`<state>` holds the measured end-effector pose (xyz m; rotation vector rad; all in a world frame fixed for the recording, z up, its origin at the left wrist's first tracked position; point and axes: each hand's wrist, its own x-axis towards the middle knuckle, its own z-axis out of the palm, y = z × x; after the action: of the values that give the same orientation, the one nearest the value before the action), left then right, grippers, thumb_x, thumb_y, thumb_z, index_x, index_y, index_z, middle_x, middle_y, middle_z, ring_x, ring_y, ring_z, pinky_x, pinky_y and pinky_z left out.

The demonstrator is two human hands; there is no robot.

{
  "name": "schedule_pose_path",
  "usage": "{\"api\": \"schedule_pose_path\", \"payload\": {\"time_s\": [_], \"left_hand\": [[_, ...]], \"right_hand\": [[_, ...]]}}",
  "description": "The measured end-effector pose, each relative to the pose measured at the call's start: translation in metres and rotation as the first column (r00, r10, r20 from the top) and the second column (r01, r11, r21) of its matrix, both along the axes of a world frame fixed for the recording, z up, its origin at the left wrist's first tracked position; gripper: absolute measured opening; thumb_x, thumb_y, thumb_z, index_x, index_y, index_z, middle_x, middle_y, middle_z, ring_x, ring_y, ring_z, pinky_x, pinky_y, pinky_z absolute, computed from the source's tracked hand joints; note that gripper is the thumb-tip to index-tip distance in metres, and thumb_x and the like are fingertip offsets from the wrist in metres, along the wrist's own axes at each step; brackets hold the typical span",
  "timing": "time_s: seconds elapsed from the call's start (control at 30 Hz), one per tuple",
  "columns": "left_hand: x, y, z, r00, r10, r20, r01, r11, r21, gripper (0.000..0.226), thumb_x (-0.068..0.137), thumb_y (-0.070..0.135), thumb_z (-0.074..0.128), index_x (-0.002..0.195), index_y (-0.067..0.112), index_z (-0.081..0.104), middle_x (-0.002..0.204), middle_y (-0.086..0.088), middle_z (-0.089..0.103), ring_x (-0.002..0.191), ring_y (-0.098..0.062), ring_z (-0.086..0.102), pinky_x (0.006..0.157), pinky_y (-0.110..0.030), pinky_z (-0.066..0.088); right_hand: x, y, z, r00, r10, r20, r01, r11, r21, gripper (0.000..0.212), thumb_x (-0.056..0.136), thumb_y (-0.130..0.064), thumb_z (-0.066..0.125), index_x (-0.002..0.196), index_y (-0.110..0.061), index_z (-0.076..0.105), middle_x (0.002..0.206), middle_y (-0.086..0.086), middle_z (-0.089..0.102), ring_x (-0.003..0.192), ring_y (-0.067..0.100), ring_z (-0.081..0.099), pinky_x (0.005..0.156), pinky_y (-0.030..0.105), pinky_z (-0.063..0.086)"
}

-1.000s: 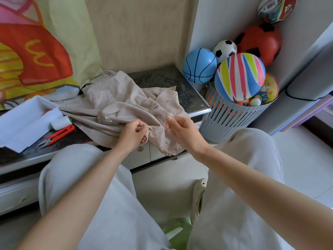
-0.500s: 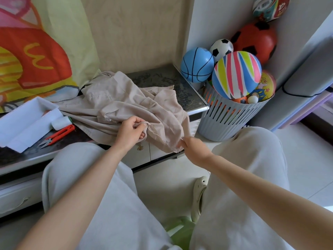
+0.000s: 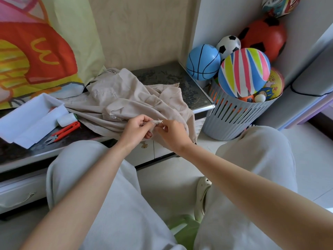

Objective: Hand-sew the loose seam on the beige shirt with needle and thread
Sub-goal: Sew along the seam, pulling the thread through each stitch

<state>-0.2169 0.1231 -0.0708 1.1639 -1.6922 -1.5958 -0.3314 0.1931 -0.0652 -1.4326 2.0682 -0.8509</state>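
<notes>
Bringing the right hand [image 3: 172,131] back in from 5 o'clock after drawing it well clear of the cloth half a second ago, presumably pulling thread through, and now touching it against the left hand [image 3: 137,130] at the seam. Pinching the needle [image 3: 160,121] between right thumb and forefinger, pointing it toward 10 o'clock into the fold. Gripping that gathered fold of the beige shirt [image 3: 126,103] in the left fingers, exactly as a second ago. Keeping the shirt heaped on the dark cabinet top [image 3: 171,76], letting the near edge hang over the front. Judging one stitch drawn tight and the next just starting; failing to make out the thread itself. Leaving the orange thread snips [image 3: 63,131] and white spool [image 3: 66,120] idle at 9 o'clock of the hands.
</notes>
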Motion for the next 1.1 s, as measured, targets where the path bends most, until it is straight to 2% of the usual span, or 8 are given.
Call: {"api": "schedule_pose_path", "payload": {"time_s": [0.17, 0.33, 0.5, 0.67, 0.77, 0.9, 1.0, 1.1], "left_hand": [[0.001, -0.004, -0.001, 0.999, 0.037, 0.014, -0.037, 0.999, -0.017, 0.016, 0.093, 0.007, 0.053, 0.078, 0.015, 0.058, 0.057, 0.003, 0.05, 0.047, -0.004, 0.048, 0.051, -0.013, 0.047], [0.0, 0.0, 0.002, 0.999, -0.02, 0.027, 0.02, 1.0, -0.024, 0.015, 0.094, 0.015, 0.056, 0.079, 0.014, 0.059, 0.06, 0.002, 0.051, 0.049, -0.003, 0.048, 0.057, -0.016, 0.048], [0.001, 0.002, 0.007, 0.999, -0.029, 0.029, 0.029, 1.0, -0.01, 0.017, 0.094, 0.017, 0.055, 0.078, 0.014, 0.057, 0.059, 0.001, 0.051, 0.047, -0.002, 0.047, 0.058, -0.018, 0.046], [0.001, 0.002, 0.008, 1.0, 0.008, -0.006, -0.008, 1.0, -0.013, 0.014, 0.095, 0.013, 0.055, 0.081, 0.01, 0.055, 0.059, 0.002, 0.047, 0.044, -0.001, 0.044, 0.052, -0.011, 0.046], [0.0, 0.001, 0.007, 1.0, 0.012, -0.012, -0.012, 1.0, -0.013, 0.014, 0.095, 0.013, 0.055, 0.082, 0.009, 0.056, 0.054, 0.005, 0.047, 0.045, -0.001, 0.044, 0.052, -0.013, 0.045], [-0.001, 0.001, 0.007, 1.0, -0.009, -0.01, 0.009, 1.0, -0.02, 0.014, 0.095, 0.015, 0.054, 0.082, 0.01, 0.056, 0.048, 0.01, 0.048, 0.045, -0.002, 0.044, 0.053, -0.013, 0.045], [-0.001, 0.001, 0.007, 1.0, -0.027, 0.002, 0.027, 0.999, -0.036, 0.015, 0.095, 0.016, 0.055, 0.08, 0.012, 0.057, 0.053, 0.005, 0.049, 0.046, -0.002, 0.046, 0.054, -0.015, 0.046], [-0.001, 0.001, 0.007, 1.0, -0.031, -0.004, 0.031, 0.999, -0.026, 0.016, 0.095, 0.016, 0.055, 0.079, 0.014, 0.057, 0.055, 0.005, 0.048, 0.046, -0.002, 0.046, 0.056, -0.017, 0.047]], "right_hand": [[-0.009, 0.011, -0.003, 0.998, -0.028, 0.049, 0.033, 0.995, -0.092, 0.023, 0.092, -0.032, 0.058, 0.075, -0.016, 0.058, 0.049, -0.01, 0.037, 0.046, 0.004, 0.041, 0.05, 0.019, 0.029], [-0.011, 0.005, -0.002, 1.0, 0.027, 0.01, -0.025, 0.993, -0.114, 0.015, 0.088, -0.022, 0.063, 0.099, -0.014, 0.069, 0.052, -0.01, 0.033, 0.048, -0.004, 0.042, 0.052, 0.013, 0.033], [-0.006, -0.003, 0.0, 0.999, 0.034, -0.012, -0.036, 0.994, -0.107, 0.012, 0.091, -0.017, 0.058, 0.084, -0.012, 0.066, 0.051, -0.009, 0.034, 0.048, -0.005, 0.043, 0.052, 0.011, 0.034], [-0.011, 0.009, 0.0, 0.999, 0.041, 0.001, -0.041, 0.994, -0.104, 0.031, 0.094, -0.034, 0.056, 0.07, -0.015, 0.053, 0.048, -0.009, 0.035, 0.045, 0.004, 0.039, 0.049, 0.02, 0.028], [-0.014, 0.021, -0.003, 0.994, 0.106, -0.04, -0.109, 0.992, -0.071, 0.029, 0.093, -0.024, 0.055, 0.069, -0.008, 0.053, 0.05, -0.009, 0.039, 0.047, 0.009, 0.036, 0.051, 0.022, 0.027], [-0.02, 0.025, -0.006, 0.996, 0.094, -0.004, -0.094, 0.993, -0.072, 0.008, 0.091, -0.019, 0.057, 0.089, -0.012, 0.054, 0.055, -0.008, 0.042, 0.049, 0.005, 0.04, 0.052, 0.017, 0.033], [-0.021, 0.017, -0.004, 0.999, 0.042, 0.019, -0.039, 0.992, -0.12, 0.019, 0.089, -0.027, 0.064, 0.1, -0.017, 0.052, 0.058, -0.01, 0.038, 0.052, 0.004, 0.04, 0.055, 0.017, 0.031], [-0.015, 0.01, -0.003, 0.998, 0.052, 0.02, -0.049, 0.991, -0.122, 0.02, 0.085, -0.031, 0.068, 0.097, -0.017, 0.061, 0.055, -0.01, 0.035, 0.049, 0.004, 0.039, 0.053, 0.02, 0.029]]}}
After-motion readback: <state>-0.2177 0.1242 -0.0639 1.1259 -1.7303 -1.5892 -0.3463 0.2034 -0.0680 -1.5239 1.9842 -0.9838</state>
